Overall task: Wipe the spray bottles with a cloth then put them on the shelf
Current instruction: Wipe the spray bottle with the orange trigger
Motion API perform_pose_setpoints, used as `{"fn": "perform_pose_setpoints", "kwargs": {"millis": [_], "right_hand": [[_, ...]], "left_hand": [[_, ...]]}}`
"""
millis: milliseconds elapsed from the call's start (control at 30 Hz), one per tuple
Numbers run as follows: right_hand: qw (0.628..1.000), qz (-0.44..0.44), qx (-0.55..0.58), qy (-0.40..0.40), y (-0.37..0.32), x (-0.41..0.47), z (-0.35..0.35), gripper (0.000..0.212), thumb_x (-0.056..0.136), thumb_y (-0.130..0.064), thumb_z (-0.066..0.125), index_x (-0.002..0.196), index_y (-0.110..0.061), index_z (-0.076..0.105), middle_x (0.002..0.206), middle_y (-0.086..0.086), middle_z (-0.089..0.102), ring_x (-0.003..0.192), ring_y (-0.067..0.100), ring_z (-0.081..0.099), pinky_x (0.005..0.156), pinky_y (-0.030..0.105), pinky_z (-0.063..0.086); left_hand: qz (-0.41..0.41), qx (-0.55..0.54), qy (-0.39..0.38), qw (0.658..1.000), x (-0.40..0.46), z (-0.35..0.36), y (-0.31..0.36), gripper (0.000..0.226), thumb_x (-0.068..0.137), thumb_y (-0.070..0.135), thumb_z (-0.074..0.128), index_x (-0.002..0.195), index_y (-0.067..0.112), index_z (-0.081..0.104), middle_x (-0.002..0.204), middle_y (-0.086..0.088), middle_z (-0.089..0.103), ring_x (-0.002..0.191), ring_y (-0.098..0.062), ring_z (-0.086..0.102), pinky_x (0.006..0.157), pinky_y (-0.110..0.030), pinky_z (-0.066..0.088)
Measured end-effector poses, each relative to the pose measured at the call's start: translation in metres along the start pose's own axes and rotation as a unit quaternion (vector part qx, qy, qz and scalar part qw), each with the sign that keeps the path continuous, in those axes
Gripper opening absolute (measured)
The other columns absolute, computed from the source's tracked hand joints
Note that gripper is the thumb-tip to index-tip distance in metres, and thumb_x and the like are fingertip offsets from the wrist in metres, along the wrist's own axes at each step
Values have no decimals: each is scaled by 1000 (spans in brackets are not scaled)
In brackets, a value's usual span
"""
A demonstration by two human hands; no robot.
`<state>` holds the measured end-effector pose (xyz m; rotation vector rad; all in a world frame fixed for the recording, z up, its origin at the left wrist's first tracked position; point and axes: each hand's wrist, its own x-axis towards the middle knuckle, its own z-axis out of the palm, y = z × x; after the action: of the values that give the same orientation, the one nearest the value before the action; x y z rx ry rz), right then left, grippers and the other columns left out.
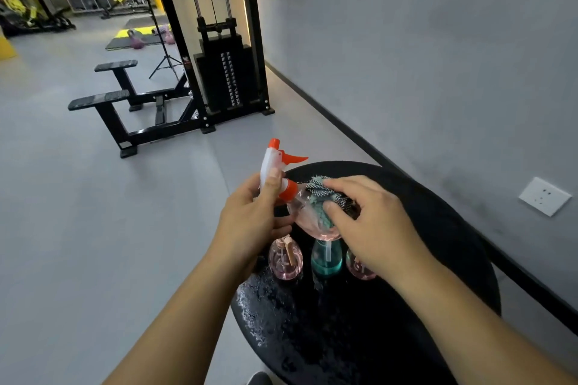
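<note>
Both hands point(250, 212) on a tilted spray bottle point(308, 216), cloth point(325, 194) against it

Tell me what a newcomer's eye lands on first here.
Centre frame, the left hand grips the white-and-orange trigger head of a clear pink spray bottle while the right hand presses a teal checked cloth onto it. Below, three more bottles, pink, teal, pink, stand on the round black table. A black cable weight machine stands behind.

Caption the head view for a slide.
Left hand holds a clear pink spray bottle while right hand rubs it with a checked teal cloth.
</note>
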<state>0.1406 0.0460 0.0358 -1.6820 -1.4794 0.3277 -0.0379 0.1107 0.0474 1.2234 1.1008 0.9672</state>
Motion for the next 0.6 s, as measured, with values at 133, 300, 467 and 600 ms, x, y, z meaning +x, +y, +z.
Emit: {"fn": "perform_pose_setpoints", "kwargs": {"millis": [133,300,467,600], "right_hand": [[1000,-2,-7,11,0,1,-4,38,100,-28,64,137,-35,65,125,-29,55,110,-16,51,89,-3,37],[1000,-28,-3,-1,-7,0,-7,34,99,-29,65,132,-37,68,123,-28,57,116,-9,54,98,12,45],[997,32,45,46,2,5,-21,30,98,-26,66,126,-36,70,115,-26,60,109,-22,51,85,8,53],[999,0,33,33,-2,1,-18,31,98,-25,66,128,-32,70,119,-24,60,112,-15,53,85,3,47]], "left_hand": [[19,8,1,1000,-1,8,2,34,100,63,57,114,37,73,106,1,79,86,-29,82,79,-45,67],[46,14,-18,999,-5,12,3,35,96,66,57,111,40,74,101,7,80,84,-30,82,81,-46,67],[61,3,0,998,-6,15,10,30,100,60,56,112,39,74,103,2,81,84,-29,81,75,-40,65],[73,20,-23,997,-10,25,6,26,99,62,56,102,44,74,101,3,80,85,-29,81,80,-47,68]]}}
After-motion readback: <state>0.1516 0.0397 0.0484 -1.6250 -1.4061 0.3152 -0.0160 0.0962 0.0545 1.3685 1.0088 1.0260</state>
